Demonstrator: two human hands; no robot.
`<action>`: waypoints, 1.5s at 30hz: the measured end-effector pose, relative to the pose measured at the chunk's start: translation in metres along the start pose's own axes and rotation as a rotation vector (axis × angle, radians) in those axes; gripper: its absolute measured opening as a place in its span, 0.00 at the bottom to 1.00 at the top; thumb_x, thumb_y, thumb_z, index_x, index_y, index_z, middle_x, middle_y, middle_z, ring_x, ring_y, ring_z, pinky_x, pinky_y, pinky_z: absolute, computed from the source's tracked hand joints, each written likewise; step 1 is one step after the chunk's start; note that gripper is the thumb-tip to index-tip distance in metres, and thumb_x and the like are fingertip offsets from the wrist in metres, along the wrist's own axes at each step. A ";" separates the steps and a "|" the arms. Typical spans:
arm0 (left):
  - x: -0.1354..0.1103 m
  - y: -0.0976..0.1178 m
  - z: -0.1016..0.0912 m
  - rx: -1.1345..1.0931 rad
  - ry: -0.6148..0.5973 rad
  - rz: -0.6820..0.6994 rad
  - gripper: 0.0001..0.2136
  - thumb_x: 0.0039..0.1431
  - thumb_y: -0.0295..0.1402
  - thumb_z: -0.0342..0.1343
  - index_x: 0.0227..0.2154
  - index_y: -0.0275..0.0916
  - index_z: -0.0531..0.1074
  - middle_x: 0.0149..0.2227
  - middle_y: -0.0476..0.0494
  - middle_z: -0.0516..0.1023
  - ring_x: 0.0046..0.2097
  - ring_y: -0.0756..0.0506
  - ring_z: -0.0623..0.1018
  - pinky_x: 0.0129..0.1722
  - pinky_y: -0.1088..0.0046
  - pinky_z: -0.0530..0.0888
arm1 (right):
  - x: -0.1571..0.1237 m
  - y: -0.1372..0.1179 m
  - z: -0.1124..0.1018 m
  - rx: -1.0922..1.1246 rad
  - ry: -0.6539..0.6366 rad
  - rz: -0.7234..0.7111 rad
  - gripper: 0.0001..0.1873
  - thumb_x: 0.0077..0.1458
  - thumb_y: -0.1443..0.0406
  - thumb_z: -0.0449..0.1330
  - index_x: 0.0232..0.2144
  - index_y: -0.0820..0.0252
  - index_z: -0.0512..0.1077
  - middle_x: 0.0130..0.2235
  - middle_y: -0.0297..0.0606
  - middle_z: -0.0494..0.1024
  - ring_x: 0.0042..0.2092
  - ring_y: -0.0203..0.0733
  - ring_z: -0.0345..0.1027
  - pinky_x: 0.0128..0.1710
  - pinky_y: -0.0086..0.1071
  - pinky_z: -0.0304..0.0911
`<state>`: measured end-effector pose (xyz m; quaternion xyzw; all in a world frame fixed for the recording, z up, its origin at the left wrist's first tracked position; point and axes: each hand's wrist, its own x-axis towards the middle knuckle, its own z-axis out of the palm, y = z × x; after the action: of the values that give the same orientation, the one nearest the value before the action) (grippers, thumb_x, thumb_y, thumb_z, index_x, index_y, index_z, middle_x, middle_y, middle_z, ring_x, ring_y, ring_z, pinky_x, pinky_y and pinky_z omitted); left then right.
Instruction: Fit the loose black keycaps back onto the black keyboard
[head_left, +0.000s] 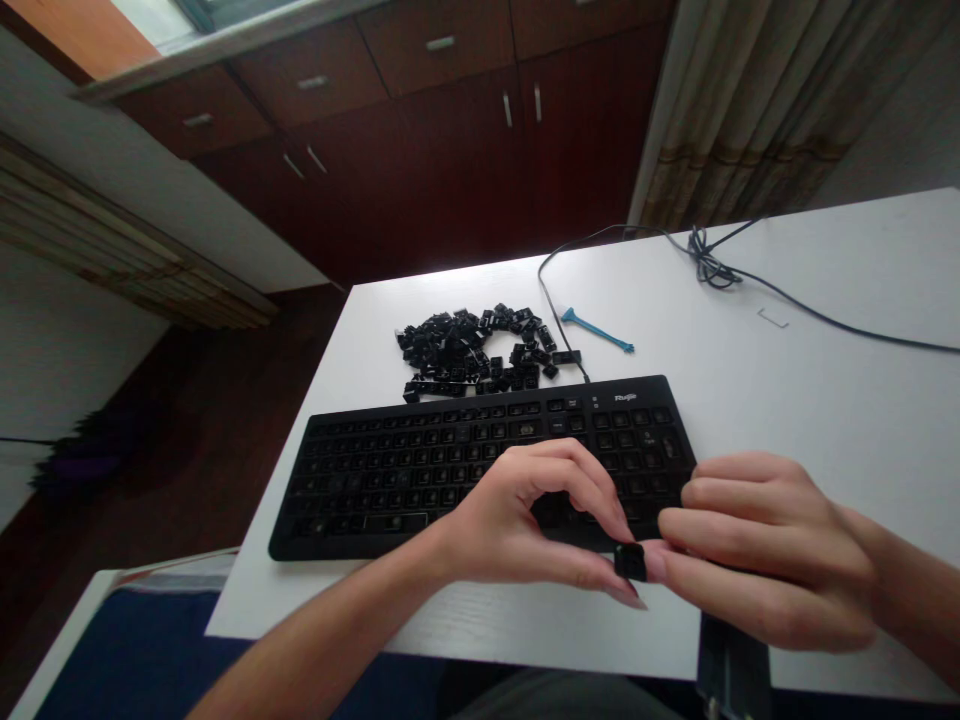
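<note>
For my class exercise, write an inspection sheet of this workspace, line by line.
Surface: white table, keyboard lying across it.
Job's things: black keyboard, many key positions without caps; pile of keycaps behind it.
Clutter: blue tool; thin bent piece; dark object at near edge, unidentified.
Grip: left hand pinches a small black keycap; right hand has its thumb against it, whether gripping unclear.
Cables: black cable from keyboard, bundled, leaving at right.
Surroundings: brown cabinets, curtains.
</note>
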<state>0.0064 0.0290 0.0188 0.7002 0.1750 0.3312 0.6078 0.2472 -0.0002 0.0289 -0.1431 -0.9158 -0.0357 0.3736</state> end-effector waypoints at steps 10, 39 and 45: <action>0.000 0.001 0.001 -0.009 0.008 0.008 0.13 0.42 0.25 0.75 0.32 0.34 0.80 0.35 0.40 0.80 0.37 0.47 0.79 0.39 0.72 0.77 | 0.000 0.001 0.002 0.009 0.007 -0.014 0.02 0.59 0.68 0.64 0.34 0.59 0.78 0.27 0.35 0.79 0.27 0.38 0.72 0.24 0.35 0.70; -0.002 0.006 -0.001 0.000 0.002 -0.134 0.09 0.55 0.29 0.68 0.40 0.34 0.81 0.39 0.39 0.79 0.38 0.47 0.78 0.40 0.72 0.76 | -0.008 0.003 0.010 0.187 0.057 0.223 0.08 0.64 0.70 0.58 0.45 0.64 0.73 0.32 0.38 0.80 0.32 0.37 0.75 0.34 0.33 0.71; -0.001 0.011 -0.001 -0.055 0.034 -0.250 0.09 0.64 0.33 0.60 0.40 0.34 0.81 0.41 0.39 0.79 0.40 0.48 0.78 0.41 0.74 0.74 | -0.005 0.002 0.018 0.206 0.132 0.330 0.12 0.59 0.73 0.63 0.46 0.62 0.74 0.33 0.35 0.78 0.31 0.34 0.74 0.31 0.26 0.70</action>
<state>0.0034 0.0275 0.0289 0.6504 0.2620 0.2694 0.6601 0.2396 0.0036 0.0124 -0.2496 -0.8522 0.1107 0.4464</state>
